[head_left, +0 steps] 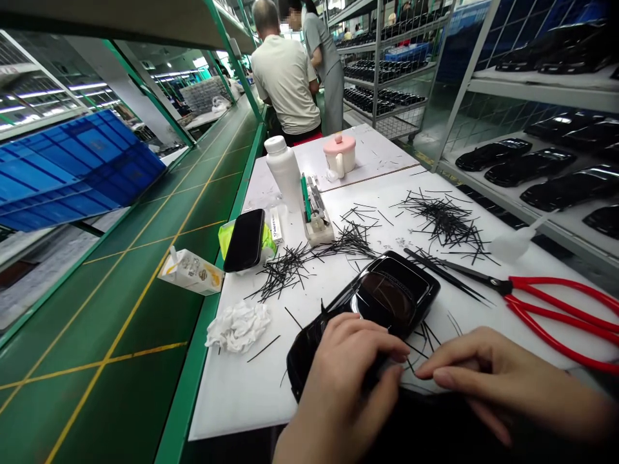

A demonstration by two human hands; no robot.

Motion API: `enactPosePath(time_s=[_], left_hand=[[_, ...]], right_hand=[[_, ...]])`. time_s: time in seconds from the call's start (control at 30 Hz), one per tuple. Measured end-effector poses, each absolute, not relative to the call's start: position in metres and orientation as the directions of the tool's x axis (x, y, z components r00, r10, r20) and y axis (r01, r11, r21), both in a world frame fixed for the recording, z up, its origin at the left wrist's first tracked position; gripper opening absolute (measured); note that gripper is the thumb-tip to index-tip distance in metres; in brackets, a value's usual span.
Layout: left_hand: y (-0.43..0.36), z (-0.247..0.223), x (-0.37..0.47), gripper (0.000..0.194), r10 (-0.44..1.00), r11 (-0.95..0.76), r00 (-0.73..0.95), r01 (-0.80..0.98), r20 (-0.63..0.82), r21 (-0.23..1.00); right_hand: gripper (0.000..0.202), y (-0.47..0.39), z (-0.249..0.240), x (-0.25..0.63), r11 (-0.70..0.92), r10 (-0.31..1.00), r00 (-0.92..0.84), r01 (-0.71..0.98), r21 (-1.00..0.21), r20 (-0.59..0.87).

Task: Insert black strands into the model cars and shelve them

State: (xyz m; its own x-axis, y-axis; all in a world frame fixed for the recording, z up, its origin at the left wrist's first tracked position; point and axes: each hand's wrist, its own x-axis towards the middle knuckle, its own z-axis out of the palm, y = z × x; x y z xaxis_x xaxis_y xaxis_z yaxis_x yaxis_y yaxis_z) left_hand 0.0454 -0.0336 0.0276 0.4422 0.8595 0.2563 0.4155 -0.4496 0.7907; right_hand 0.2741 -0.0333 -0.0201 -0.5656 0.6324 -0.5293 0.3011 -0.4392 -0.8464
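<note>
Factory shelving of glossy black parts lined the right side, and a white worktop (251, 386) ran beside a green conveyor (145, 258). Both hands met at the near edge: the left hand (345, 380) lay curled over a glossy black plastic shell (387, 296), gripping its near end, while the right hand (483, 374) pinched a thin black strip (411, 368) against it. Loose black strips (442, 219) littered the worktop; red-handled scissors (551, 309) lay just right.

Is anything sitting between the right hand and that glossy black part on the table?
Nothing visible does. The right hand lies just beside the black part, its fingers on thin black strips there, while the left hand already rests on the part.
</note>
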Motion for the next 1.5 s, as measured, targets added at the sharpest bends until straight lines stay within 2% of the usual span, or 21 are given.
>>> enactPosePath(time_s=[0.13, 0.33, 0.83, 0.93, 1.0, 1.03, 1.1, 1.17, 1.2, 1.27, 1.37, 1.5], left_hand=[[-0.029, 0.025, 0.059, 0.028, 0.824, -0.476, 0.516, 0.406, 0.234, 0.78], [-0.025, 0.025, 0.063, 0.021, 0.82, -0.473, 0.527, 0.401, 0.225, 0.784], [-0.021, 0.021, 0.063, 0.018, 0.808, -0.487, 0.553, 0.432, 0.204, 0.759], [-0.019, 0.021, 0.065, 0.018, 0.806, -0.501, 0.551, 0.438, 0.218, 0.746], [-0.018, 0.019, 0.067, 0.017, 0.814, -0.503, 0.533, 0.447, 0.231, 0.739], [-0.019, 0.018, 0.068, 0.017, 0.822, -0.499, 0.517, 0.451, 0.239, 0.74], [-0.02, 0.017, 0.069, 0.017, 0.845, -0.479, 0.469, 0.456, 0.255, 0.75], [-0.022, 0.016, 0.07, 0.017, 0.872, -0.447, 0.417, 0.461, 0.257, 0.766], [-0.022, 0.015, 0.071, 0.017, 0.884, -0.427, 0.393, 0.466, 0.251, 0.775], [-0.024, 0.015, 0.073, 0.016, 0.907, -0.386, 0.354, 0.478, 0.229, 0.789], [-0.025, 0.015, 0.076, 0.014, 0.933, -0.331, 0.291, 0.476, 0.209, 0.815], [-0.027, 0.014, 0.078, 0.015, 0.962, -0.267, 0.175, 0.449, 0.21, 0.852]], right_hand=[[0.059, -0.035, -0.026, 0.28, -0.53, 0.656, -0.543, 0.165, -0.832, -0.525], [0.055, -0.038, -0.027, 0.276, -0.572, 0.713, -0.492, 0.003, -0.82, -0.499], [0.047, -0.035, -0.027, 0.267, -0.48, 0.795, -0.472, -0.106, -0.871, -0.381], [0.048, -0.037, -0.018, 0.277, -0.354, 0.858, -0.4, -0.003, -0.935, -0.323], [0.045, -0.039, -0.012, 0.295, -0.141, 0.954, -0.231, 0.207, -0.968, -0.189], [0.043, -0.039, -0.012, 0.307, -0.027, 0.99, -0.118, 0.367, -0.93, -0.075], [0.044, -0.039, -0.018, 0.336, 0.092, 0.984, 0.047, 0.695, -0.713, 0.174], [0.049, -0.037, -0.032, 0.363, 0.056, 0.961, 0.081, 0.878, -0.474, 0.263], [0.051, -0.035, -0.039, 0.373, 0.061, 0.96, 0.058, 0.911, -0.409, 0.273], [0.049, -0.032, -0.052, 0.388, 0.094, 0.96, 0.012, 0.927, -0.363, 0.28], [0.042, -0.03, -0.055, 0.398, 0.154, 0.962, -0.039, 0.892, -0.424, 0.269], [0.041, -0.041, -0.042, 0.401, 0.055, 0.966, 0.099, 0.822, -0.566, 0.238]])
